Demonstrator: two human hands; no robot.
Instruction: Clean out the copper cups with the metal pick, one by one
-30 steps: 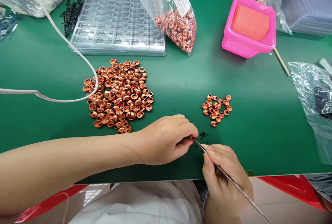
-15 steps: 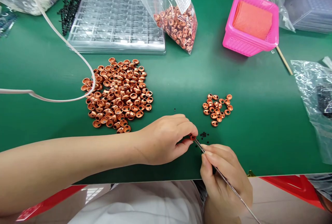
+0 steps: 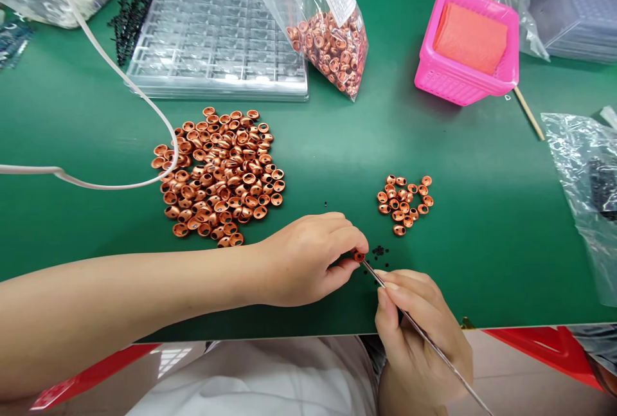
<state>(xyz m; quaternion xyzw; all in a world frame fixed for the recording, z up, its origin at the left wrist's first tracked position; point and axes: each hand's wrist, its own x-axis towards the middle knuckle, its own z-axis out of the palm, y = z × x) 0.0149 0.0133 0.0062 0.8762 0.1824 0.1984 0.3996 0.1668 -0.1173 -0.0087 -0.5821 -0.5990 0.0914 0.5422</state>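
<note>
My left hand [image 3: 313, 260] pinches a small copper-coloured cup [image 3: 358, 255] between thumb and forefinger. The tip of a thin metal tool [image 3: 434, 346] meets this cup, and my right hand [image 3: 424, 329] grips the tool like a pen. Tiny black pieces [image 3: 380, 251] lie on the green table [image 3: 318, 146], just beyond the tool's tip. A large pile of copper cups [image 3: 226, 171] is left of my hands, and a smaller group of cups [image 3: 402, 200] sits beyond my right hand.
At the back are clear plastic trays [image 3: 216, 30], a bag of copper cups [image 3: 332, 49] and a pink basket [image 3: 467, 85] with an orange cloth. A white cable [image 3: 120, 75] loops over the left side. Another clear bag [image 3: 578, 178] lies at right.
My right hand has shifted very slightly to the right with the tool. My left hand still holds the cup in nearly the same place.
</note>
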